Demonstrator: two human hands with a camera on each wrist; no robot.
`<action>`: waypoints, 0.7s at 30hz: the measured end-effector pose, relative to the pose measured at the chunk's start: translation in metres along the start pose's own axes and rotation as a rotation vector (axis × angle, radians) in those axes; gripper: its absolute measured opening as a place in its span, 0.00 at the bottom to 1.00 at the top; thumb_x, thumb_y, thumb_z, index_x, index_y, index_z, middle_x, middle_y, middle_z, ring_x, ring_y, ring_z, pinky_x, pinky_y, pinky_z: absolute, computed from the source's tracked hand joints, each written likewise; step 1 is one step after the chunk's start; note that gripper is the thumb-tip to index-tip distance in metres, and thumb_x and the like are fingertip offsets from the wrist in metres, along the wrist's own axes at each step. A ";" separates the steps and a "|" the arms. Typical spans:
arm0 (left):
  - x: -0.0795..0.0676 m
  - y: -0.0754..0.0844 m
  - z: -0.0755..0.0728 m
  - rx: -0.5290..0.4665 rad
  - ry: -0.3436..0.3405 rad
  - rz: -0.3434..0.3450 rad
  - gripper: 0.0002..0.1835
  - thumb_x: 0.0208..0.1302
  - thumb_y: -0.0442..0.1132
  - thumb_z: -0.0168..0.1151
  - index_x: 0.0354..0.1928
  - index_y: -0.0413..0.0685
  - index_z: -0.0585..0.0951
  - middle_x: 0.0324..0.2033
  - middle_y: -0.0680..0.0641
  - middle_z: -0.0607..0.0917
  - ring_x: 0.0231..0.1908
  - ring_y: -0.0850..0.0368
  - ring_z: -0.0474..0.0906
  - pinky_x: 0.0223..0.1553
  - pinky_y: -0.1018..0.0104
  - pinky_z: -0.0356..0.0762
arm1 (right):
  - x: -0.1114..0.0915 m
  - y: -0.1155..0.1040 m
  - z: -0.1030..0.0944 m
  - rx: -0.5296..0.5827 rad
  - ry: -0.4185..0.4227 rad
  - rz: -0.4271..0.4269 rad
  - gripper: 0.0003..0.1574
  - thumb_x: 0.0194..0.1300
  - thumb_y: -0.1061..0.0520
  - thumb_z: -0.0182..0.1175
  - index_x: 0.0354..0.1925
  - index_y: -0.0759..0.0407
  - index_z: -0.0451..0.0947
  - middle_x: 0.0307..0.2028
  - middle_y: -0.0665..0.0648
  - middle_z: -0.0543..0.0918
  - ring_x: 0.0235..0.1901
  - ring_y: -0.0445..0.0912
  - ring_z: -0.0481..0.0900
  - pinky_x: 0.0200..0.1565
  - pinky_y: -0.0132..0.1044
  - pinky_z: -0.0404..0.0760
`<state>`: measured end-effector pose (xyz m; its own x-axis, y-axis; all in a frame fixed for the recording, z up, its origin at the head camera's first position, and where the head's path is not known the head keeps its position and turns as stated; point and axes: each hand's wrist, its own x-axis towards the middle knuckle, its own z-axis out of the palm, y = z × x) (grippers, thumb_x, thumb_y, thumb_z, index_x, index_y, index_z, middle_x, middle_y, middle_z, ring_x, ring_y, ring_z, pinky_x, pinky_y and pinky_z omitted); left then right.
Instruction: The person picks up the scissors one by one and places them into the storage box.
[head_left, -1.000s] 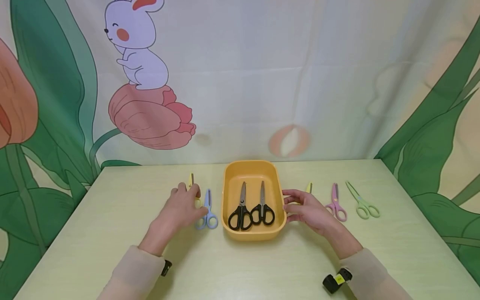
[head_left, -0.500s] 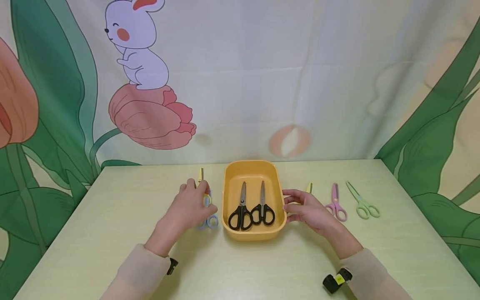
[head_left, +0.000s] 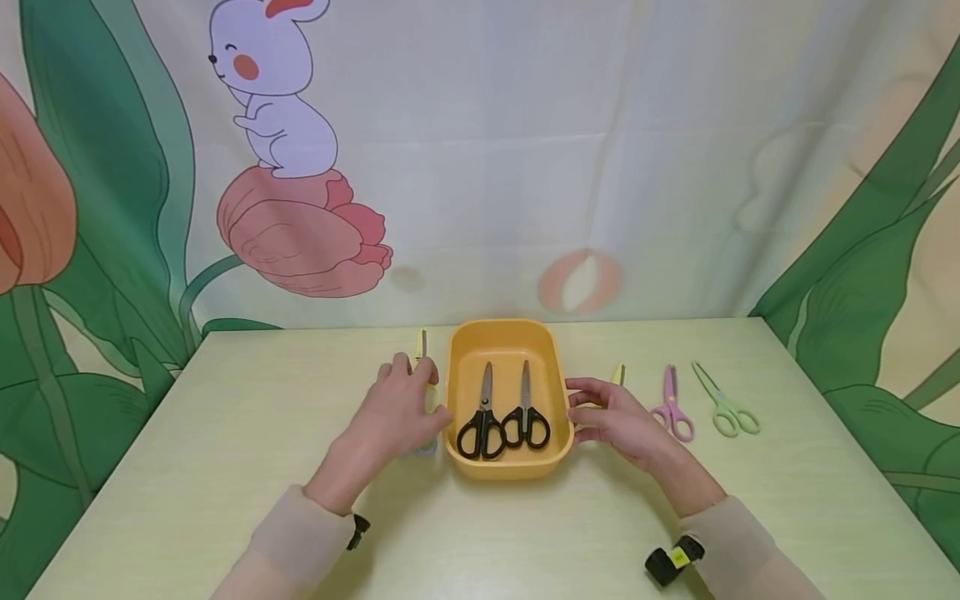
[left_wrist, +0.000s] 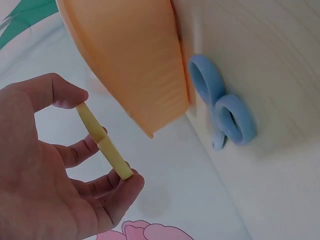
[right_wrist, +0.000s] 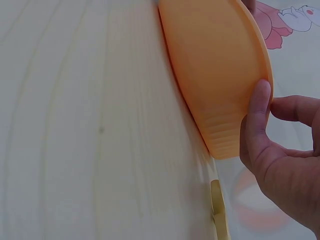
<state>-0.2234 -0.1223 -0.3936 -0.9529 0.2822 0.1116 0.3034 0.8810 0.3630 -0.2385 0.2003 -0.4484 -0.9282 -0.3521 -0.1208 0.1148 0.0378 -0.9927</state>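
A left hand (head_left: 392,414) is pinching yellow scissors (left_wrist: 114,158) above the counter (head_left: 525,537), just left of an orange tray (head_left: 502,340), slim yellow-and-grey blades (head_left: 422,344) pointing toward the backdrop (head_left: 480,192), long axis running away from the person, whose right hand (head_left: 621,423) is gripping the tray's rim.

Pale table (head_left: 165,450), printed cloth backdrop (head_left: 480,200).
Backdrop creased; white rabbit (head_left: 296,137) on pink flower (head_left: 292,237) at left, green leaves (head_left: 112,192) both sides.

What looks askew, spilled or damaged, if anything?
Only the green scissors at far right: they lie slanted, while the nearby pink scissors and the black-handled scissors inside the tray point nearly straight away. I see no spill or damage.
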 end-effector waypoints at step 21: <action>0.007 0.048 0.018 -0.071 -0.078 0.123 0.18 0.63 0.45 0.65 0.52 0.48 0.75 0.43 0.42 0.70 0.44 0.44 0.68 0.35 0.56 0.73 | 0.001 0.001 -0.002 -0.004 0.002 0.012 0.37 0.70 0.69 0.57 0.73 0.76 0.58 0.53 0.68 0.70 0.42 0.48 0.79 0.42 0.41 0.86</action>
<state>-0.2154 -0.0709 -0.3916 -0.9043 0.4178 0.0881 0.4145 0.8095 0.4157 -0.2398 0.2015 -0.4498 -0.9275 -0.3494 -0.1327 0.1244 0.0461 -0.9912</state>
